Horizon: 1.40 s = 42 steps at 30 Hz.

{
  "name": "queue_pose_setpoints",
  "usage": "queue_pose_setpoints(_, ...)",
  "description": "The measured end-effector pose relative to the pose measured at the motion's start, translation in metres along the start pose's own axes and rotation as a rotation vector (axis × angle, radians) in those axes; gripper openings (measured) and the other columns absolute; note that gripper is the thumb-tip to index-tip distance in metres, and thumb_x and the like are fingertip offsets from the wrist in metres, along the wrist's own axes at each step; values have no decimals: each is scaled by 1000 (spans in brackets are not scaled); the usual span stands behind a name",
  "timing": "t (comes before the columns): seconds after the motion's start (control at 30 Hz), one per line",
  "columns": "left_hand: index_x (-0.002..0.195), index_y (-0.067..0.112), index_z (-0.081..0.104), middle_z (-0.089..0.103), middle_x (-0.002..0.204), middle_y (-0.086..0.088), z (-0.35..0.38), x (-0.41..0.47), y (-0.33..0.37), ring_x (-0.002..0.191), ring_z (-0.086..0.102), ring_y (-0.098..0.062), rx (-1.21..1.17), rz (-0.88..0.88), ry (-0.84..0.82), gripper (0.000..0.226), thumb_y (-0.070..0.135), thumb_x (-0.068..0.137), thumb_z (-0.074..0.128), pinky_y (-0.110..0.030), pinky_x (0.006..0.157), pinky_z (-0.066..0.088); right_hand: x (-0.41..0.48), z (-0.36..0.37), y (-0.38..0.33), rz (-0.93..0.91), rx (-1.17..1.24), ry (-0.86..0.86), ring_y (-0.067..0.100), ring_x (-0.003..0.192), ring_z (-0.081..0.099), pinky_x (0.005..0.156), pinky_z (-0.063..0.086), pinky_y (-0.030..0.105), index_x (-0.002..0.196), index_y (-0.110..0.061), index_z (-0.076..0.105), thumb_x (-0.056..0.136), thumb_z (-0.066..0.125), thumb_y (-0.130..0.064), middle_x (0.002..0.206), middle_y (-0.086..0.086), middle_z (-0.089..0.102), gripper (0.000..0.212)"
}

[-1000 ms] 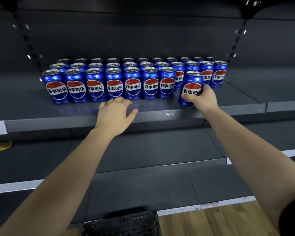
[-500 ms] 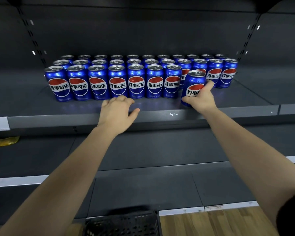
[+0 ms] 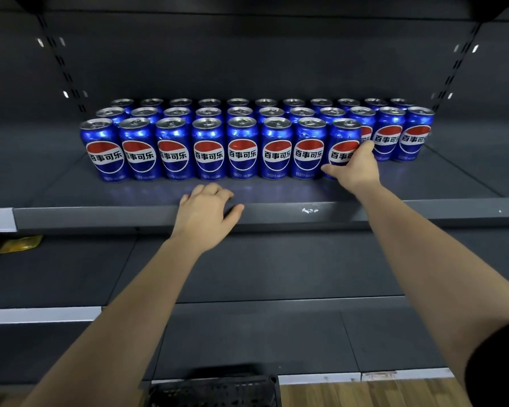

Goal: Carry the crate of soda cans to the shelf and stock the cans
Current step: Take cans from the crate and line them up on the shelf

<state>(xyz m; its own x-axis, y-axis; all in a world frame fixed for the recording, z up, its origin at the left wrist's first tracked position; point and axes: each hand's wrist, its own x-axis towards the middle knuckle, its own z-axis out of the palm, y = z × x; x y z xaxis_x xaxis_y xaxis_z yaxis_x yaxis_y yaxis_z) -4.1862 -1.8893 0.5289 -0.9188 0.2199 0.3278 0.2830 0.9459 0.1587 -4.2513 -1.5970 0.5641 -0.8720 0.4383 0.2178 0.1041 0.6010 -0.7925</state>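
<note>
Cans (image 3: 209, 148) blue, Pepsi globe, 百事可乐; right hand (image 3: 354, 171) grips front-row end can (image 3: 343, 136); left hand (image 3: 206, 212) relaxed on shelf lip (image 3: 394, 211).

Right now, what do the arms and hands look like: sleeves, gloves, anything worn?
Left hand and right hand are bare: no gloves, rings or watch visible. No sleeves below the elbows; a black sleeve shows only at the right upper arm.

Cans (image 3: 241, 148) block the shelf (image 3: 423, 186) three rows deep. The front row stops short at right, leaving a bare pocket; left side and near edge are bare too.
</note>
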Motion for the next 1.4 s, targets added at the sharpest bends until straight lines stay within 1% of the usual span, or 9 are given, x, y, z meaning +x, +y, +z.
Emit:
queue_pose_setpoints(0.43, 119, 21, 53, 51, 116, 4, 6, 3, 2, 112, 42, -19, 20, -4, 25, 41, 50, 93, 41, -40, 91, 32, 2, 1, 0, 5, -9, -5, 27, 129, 49, 102, 42, 37, 136, -6, 32, 75, 84, -23, 141, 10, 49, 81)
queue_pose_setpoints(0.63, 125, 21, 52, 51, 122, 4, -1, 0, 1, 116, 41, -19, -14, 5, -21, 41, 48, 95, 40, -40, 95, 32, -7, 4, -2, 44, -52, -50, 30, 131, 46, 104, 41, 39, 135, -2, 31, 81, 79, -28, 142, 13, 46, 77)
queue_pose_setpoints(0.73, 130, 19, 51, 52, 129, 1, -8, -1, -5, 120, 42, -21, -70, 33, -81, 40, 41, 98, 38, -39, 99, 33, -18, 5, -1, 50, -45, 5, 34, 129, 47, 102, 42, 42, 133, -1, 34, 85, 74, -32, 137, 15, 50, 70)
queue_pose_setpoints(0.8, 133, 17, 50, 51, 133, -1, -12, -6, -10, 123, 42, -23, -99, 45, -98, 41, 38, 99, 39, -39, 102, 32, -28, 6, 1, 18, -61, 102, 37, 127, 45, 102, 41, 46, 133, -2, 37, 86, 70, -31, 133, 17, 52, 64)
queue_pose_setpoints(0.9, 133, 15, 50, 52, 133, -5, -15, -14, -16, 123, 44, -26, -108, 59, -66, 43, 38, 98, 41, -40, 103, 33, -47, 8, 1, -53, -50, 190, 37, 124, 45, 101, 40, 44, 129, -3, 43, 87, 67, -26, 130, 17, 53, 54)
queue_pose_setpoints(1.0, 133, 15, 51, 53, 132, -4, -19, -23, -25, 123, 44, -26, -126, 68, -33, 42, 38, 98, 41, -40, 104, 33, -71, 14, -4, -82, -60, 159, 34, 123, 48, 100, 40, 42, 130, -3, 44, 89, 65, -26, 134, 16, 50, 52)
queue_pose_setpoints(1.13, 132, 15, 52, 52, 132, -4, -26, -41, -47, 125, 43, -26, -180, 123, 10, 41, 36, 98, 43, -41, 105, 35, -108, 23, -10, -129, -205, 166, 36, 122, 49, 98, 41, 43, 131, -4, 48, 90, 63, -28, 134, 17, 50, 49)
queue_pose_setpoints(1.3, 128, 15, 56, 53, 128, -2, -39, -72, -91, 119, 46, -23, -188, 183, 62, 38, 35, 98, 43, -39, 100, 36, -171, 50, -25, -452, -435, 62, 39, 114, 48, 91, 42, 43, 120, -3, 59, 88, 64, -22, 121, 17, 56, 37)
queue_pose_setpoints(1.4, 125, 17, 58, 55, 122, -1, -46, -91, -133, 116, 49, -24, -165, 207, 36, 36, 36, 98, 42, -40, 97, 36, -214, 89, -56, -504, -473, -11, 33, 114, 50, 86, 46, 41, 120, -8, 59, 89, 64, -25, 120, 11, 59, 36)
